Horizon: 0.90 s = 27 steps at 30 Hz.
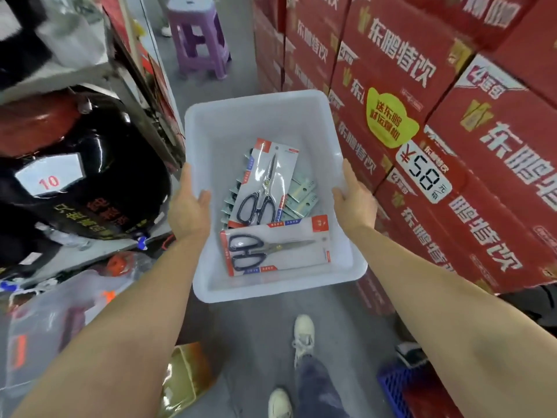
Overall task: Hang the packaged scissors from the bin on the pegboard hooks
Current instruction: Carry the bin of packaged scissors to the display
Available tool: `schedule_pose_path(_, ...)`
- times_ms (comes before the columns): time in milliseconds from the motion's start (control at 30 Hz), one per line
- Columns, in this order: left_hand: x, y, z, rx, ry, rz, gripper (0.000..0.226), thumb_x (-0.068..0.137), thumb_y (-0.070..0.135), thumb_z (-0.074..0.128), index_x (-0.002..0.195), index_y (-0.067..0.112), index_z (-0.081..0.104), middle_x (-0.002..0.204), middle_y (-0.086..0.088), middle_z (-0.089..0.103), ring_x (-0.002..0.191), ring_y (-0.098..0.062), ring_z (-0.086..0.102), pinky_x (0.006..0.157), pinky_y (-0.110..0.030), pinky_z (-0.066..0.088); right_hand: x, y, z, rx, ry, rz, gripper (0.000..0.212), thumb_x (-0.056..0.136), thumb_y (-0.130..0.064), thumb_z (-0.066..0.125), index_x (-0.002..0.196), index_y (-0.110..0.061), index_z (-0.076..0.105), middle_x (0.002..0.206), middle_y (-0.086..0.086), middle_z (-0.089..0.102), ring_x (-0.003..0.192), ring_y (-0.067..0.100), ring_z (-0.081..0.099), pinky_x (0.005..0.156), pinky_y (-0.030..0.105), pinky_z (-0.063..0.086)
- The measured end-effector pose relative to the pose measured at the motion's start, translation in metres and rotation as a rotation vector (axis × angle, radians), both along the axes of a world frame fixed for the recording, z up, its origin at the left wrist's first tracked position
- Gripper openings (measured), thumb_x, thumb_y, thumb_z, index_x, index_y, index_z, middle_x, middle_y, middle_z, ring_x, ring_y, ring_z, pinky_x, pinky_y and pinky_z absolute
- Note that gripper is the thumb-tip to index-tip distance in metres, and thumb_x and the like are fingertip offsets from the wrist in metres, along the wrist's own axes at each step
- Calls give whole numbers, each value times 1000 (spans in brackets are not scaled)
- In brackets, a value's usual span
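A white plastic bin (307,116) is held out in front of me above the aisle floor. My left hand (188,208) grips its left rim and my right hand (355,199) grips its right rim. Inside lie several packaged scissors with black handles on white-and-red cards: one pack (265,184) points away from me on top of a fanned pile, and another pack (275,247) lies crosswise at the near end. No pegboard or hooks are in view.
Red drink cartons (437,131) are stacked high on the right. Shelving with black jugs (84,176) and bagged goods lines the left. A purple stool (200,37) stands ahead in the narrow aisle. A blue crate (398,387) sits by my feet.
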<state>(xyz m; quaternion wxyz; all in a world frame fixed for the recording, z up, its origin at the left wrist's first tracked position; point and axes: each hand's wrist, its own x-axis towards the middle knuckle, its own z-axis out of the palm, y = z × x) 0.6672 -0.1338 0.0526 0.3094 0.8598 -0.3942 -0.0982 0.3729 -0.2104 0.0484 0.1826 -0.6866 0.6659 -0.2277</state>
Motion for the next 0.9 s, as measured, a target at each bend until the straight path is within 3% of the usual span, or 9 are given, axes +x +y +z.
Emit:
schedule_pose_path(100,12,-44,0,27,16,46,68,93,25,59,152,36,27,108,-24,60,97,-40,60,81,-44,47,13,-53,4,1,-2,43,62,100,-24,48,154,-30,18,109,15,63,95,33,60,77,38,45)
schedule_pose_path(267,32,-116,5,1,47,120,68,92,27,62,150,39,29,112,-19,61,100,-37,60,84,-44,47,40,-144,10,-45,16,80,64,97,-24,52,153,-30,22,91,14,64,83,35,63,73,43,52)
schedule_pose_path(433,68,-188,10,-18,70,167,68,93,27,62,152,37,28,121,-20,59,109,-37,58,89,-44,46,80,-232,9,-55,13,125,62,98,-25,50,153,-31,22,105,16,66,93,35,63,79,41,50)
schedule_pose_path(667,140,-304,13,2,40,196,71,92,26,62,152,37,27,121,-25,57,111,-41,56,92,-46,43,158,-362,11,-22,-7,159,64,96,-23,51,153,-33,23,93,13,64,84,33,62,74,39,51)
schedule_pose_path(767,173,-353,15,-2,47,199,71,91,27,61,152,37,27,121,-23,58,111,-41,56,90,-45,42,194,-413,17,-42,-43,181,65,95,-21,53,152,-33,24,107,13,65,92,33,63,80,41,51)
schedule_pose_path(900,213,-424,16,-17,35,215,70,91,26,61,153,33,28,125,-21,59,114,-39,56,93,-43,43,234,-485,27,-62,-34,201,66,95,-19,54,152,-31,24,105,14,64,91,33,62,80,40,51)
